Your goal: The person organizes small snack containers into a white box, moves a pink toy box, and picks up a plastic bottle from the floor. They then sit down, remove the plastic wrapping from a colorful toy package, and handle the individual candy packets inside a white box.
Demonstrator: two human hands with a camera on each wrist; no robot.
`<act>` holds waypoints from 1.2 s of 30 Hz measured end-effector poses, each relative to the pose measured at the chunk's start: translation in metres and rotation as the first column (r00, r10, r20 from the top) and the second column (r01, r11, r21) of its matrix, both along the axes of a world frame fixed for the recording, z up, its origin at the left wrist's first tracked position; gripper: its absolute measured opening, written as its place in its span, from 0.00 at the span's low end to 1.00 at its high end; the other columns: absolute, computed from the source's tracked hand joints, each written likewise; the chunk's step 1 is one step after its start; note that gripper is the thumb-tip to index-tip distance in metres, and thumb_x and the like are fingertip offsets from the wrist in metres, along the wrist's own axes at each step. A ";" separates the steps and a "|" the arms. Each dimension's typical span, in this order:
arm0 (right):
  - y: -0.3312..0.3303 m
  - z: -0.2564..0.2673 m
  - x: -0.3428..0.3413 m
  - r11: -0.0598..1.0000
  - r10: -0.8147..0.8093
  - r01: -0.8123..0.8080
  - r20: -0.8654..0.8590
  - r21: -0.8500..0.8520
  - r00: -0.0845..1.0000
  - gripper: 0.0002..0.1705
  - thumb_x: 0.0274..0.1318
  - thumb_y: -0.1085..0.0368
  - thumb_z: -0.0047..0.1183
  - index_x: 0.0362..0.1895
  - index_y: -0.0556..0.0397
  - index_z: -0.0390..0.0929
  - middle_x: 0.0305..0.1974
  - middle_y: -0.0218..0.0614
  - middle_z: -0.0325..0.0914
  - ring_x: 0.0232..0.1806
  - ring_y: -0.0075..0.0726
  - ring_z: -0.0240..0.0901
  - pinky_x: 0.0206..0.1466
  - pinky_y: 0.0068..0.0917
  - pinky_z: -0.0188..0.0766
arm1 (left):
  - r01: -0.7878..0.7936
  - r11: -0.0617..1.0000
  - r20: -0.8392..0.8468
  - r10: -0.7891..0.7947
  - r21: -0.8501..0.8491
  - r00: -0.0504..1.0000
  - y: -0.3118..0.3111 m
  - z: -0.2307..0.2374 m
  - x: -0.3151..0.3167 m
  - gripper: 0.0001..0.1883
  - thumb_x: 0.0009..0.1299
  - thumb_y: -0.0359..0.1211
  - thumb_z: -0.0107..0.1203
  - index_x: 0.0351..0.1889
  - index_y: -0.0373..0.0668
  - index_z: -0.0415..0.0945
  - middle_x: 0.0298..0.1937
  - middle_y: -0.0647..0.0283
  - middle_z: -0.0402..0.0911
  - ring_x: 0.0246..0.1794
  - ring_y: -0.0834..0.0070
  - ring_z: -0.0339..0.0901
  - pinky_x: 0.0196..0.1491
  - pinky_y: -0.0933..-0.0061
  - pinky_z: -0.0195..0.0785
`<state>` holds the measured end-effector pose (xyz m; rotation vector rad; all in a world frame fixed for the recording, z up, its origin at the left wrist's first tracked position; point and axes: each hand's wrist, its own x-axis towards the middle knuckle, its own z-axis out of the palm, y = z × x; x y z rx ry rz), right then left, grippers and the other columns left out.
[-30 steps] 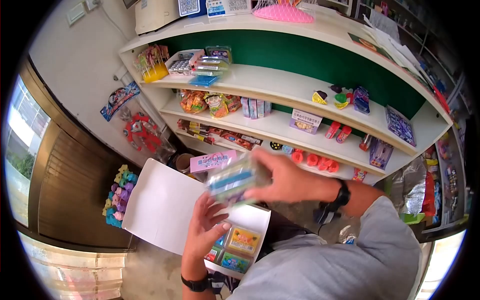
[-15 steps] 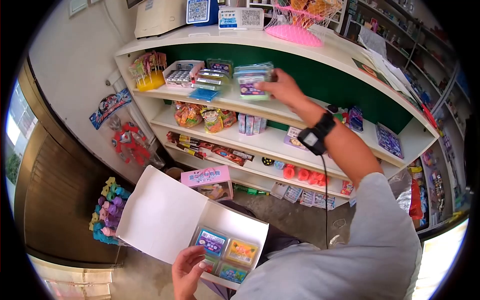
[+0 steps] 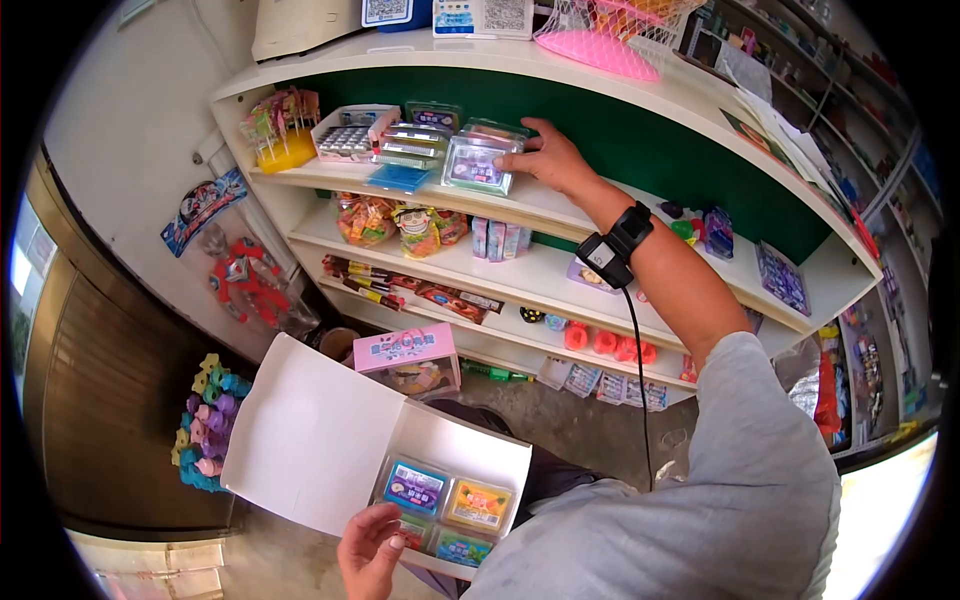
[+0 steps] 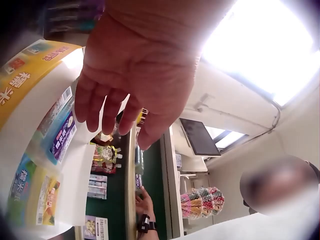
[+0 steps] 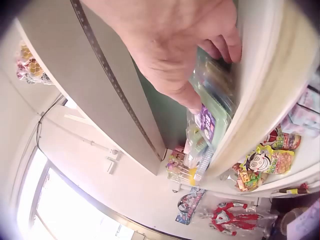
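On the upper shelf, the right hand (image 3: 555, 160) grips a stack of clear plastic cases (image 3: 478, 165) with purple labels; the stack touches the shelf board. The right wrist view shows the thumb of that hand (image 5: 175, 50) on the purple-labelled case (image 5: 207, 122), its fingers around the far side. The left hand (image 3: 370, 552), fingers loosely bent and holding nothing, is over the near edge of an open white box (image 3: 420, 432). Inside lie several cases, one with a purple and blue label (image 3: 414, 487), one orange (image 3: 479, 503). In the left wrist view the left hand (image 4: 137, 70) hangs beside the box.
Left of the stack are more clear cases (image 3: 412, 146), a blue case (image 3: 400, 177), a tray of small items (image 3: 350, 140) and lollipops (image 3: 285, 130). Lower shelves hold candy bags (image 3: 430, 228). A pink box (image 3: 405, 346) stands behind the white box. A black cable (image 3: 640, 370) hangs from the right wrist.
The right hand has carried the stack from above the white box up to the upper shelf and lowered it beside the other cases. The left hand has drawn back toward the box's near edge.
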<state>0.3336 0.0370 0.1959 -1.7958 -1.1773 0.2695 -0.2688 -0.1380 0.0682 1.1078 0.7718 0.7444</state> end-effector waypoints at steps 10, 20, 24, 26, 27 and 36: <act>-0.034 0.029 -0.036 0.987 -0.159 0.145 0.317 0.067 0.935 0.34 0.52 0.41 0.74 0.49 0.57 0.84 0.38 0.48 0.87 0.38 0.51 0.86 0.43 0.44 0.80 | -0.023 0.994 -0.043 0.027 0.106 0.999 0.002 0.023 0.010 0.23 0.77 0.22 0.60 0.70 0.31 0.74 0.59 0.53 0.85 0.49 0.68 0.85 0.55 0.64 0.81; -0.023 -0.001 -0.039 0.998 -0.006 0.019 0.198 -0.066 0.980 0.26 0.53 0.46 0.74 0.26 0.57 0.84 0.27 0.42 0.83 0.29 0.42 0.79 0.36 0.39 0.74 | -0.007 0.999 -0.061 0.010 0.047 0.998 0.000 0.005 0.010 0.23 0.77 0.21 0.59 0.70 0.31 0.74 0.54 0.54 0.86 0.44 0.68 0.86 0.50 0.65 0.82; -0.019 -0.005 -0.042 0.991 0.006 -0.006 0.002 0.132 1.000 0.19 0.57 0.55 0.72 0.27 0.58 0.82 0.25 0.35 0.80 0.28 0.30 0.77 0.33 0.35 0.73 | -0.009 1.000 -0.050 0.011 0.025 0.999 -0.001 0.004 0.008 0.23 0.77 0.21 0.60 0.70 0.31 0.74 0.53 0.55 0.86 0.43 0.68 0.86 0.49 0.65 0.82; -0.020 0.000 -0.044 0.968 0.019 0.019 -0.148 0.250 0.989 0.16 0.59 0.59 0.69 0.29 0.58 0.81 0.26 0.34 0.79 0.30 0.29 0.78 0.32 0.33 0.77 | -0.011 1.000 -0.038 0.012 0.017 0.999 -0.001 0.005 0.008 0.23 0.77 0.21 0.60 0.69 0.31 0.75 0.54 0.54 0.86 0.43 0.68 0.86 0.49 0.65 0.82; -0.024 0.008 -0.042 0.953 0.030 0.036 -0.214 0.299 0.976 0.14 0.60 0.61 0.68 0.31 0.58 0.81 0.27 0.32 0.79 0.31 0.27 0.78 0.30 0.31 0.78 | -0.014 1.000 -0.032 0.014 0.012 0.999 -0.002 0.005 0.008 0.22 0.77 0.21 0.60 0.69 0.31 0.75 0.54 0.54 0.86 0.43 0.67 0.86 0.50 0.65 0.82; -0.047 0.024 -0.023 0.848 0.030 0.156 -0.340 0.506 0.940 0.11 0.68 0.66 0.60 0.51 0.55 0.77 0.41 0.32 0.80 0.36 0.25 0.76 0.32 0.31 0.85 | -0.018 1.000 -0.043 0.018 0.007 0.999 -0.002 0.006 0.008 0.22 0.77 0.22 0.61 0.68 0.32 0.76 0.54 0.55 0.86 0.43 0.68 0.86 0.50 0.65 0.82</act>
